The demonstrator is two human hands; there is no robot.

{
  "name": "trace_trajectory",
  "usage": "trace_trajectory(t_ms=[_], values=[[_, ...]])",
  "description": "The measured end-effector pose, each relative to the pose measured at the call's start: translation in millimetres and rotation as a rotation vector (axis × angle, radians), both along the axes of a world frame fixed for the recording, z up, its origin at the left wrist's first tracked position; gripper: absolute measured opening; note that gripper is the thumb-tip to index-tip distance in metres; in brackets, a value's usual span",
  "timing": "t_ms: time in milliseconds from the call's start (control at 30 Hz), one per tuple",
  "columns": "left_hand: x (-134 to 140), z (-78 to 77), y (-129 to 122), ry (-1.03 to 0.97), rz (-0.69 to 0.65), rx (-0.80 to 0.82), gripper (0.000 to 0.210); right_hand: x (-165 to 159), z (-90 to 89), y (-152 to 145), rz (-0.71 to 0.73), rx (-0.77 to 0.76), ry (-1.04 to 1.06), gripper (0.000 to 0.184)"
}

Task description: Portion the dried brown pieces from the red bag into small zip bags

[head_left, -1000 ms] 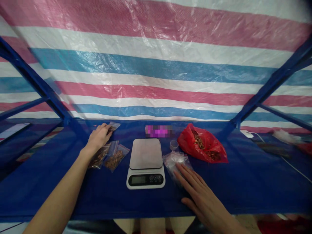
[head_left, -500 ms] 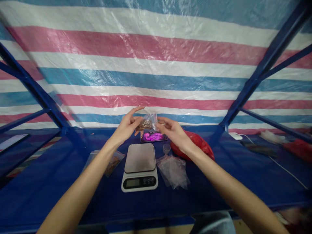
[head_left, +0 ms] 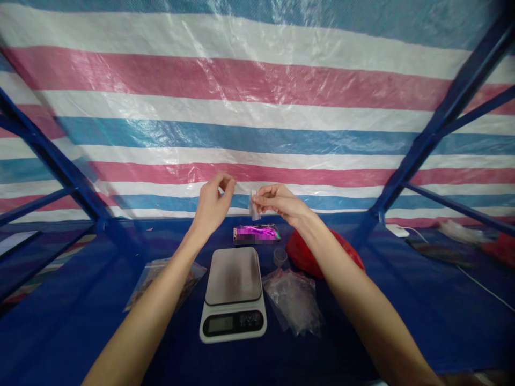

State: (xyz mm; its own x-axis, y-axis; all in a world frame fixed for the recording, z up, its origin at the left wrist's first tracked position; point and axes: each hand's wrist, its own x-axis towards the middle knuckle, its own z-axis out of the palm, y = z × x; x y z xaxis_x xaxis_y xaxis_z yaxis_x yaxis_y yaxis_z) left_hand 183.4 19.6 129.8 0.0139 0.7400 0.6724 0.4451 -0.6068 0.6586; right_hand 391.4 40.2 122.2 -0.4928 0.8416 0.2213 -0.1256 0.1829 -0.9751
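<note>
My right hand (head_left: 279, 201) pinches a small clear zip bag (head_left: 254, 208), which hangs narrow, almost edge-on, from the fingertips; its contents cannot be made out. My left hand (head_left: 215, 199) is raised just left of the bag, thumb and fingers pressed together. A faint clear streak shows between the two hands, and whether the left fingers hold it I cannot tell. Below the hands stands a white kitchen scale (head_left: 233, 276) with a metal plate and dark display. A larger zip bag with brown bits (head_left: 147, 279) lies left of it, partly behind my left forearm.
Right of the scale lies a pile of clear zip bags (head_left: 295, 300), with a small clear cup (head_left: 280, 257) behind. A red plastic bag (head_left: 301, 252) sits under my right forearm. A phone with a purple screen (head_left: 257, 234) is at the back. Blue frame posts (head_left: 422, 145) flank the table.
The bag, earlier spread between both hands with brown bits showing, is now narrow at my right fingertips. My left hand has moved off it, its fingers drawn together. The view has shifted slightly.
</note>
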Motion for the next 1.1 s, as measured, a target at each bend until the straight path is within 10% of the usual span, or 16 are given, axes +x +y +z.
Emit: trace_trajectory(t_ms=[200,633,1100], values=[[5,-5.2,-1,0.101,-0.589,-0.457,0.056,-7,-11.5,1,0.015,0.026,-0.015,0.044],[4,-23.0,7,-0.058,-0.764,-0.774,0.035,-8,-20.9,0,0.026,-0.012,-0.117,0.045],[12,-12.2,-13,0.655,-0.193,-0.351,0.027,0,-22.8,2,-0.059,0.159,-0.382,0.028]])
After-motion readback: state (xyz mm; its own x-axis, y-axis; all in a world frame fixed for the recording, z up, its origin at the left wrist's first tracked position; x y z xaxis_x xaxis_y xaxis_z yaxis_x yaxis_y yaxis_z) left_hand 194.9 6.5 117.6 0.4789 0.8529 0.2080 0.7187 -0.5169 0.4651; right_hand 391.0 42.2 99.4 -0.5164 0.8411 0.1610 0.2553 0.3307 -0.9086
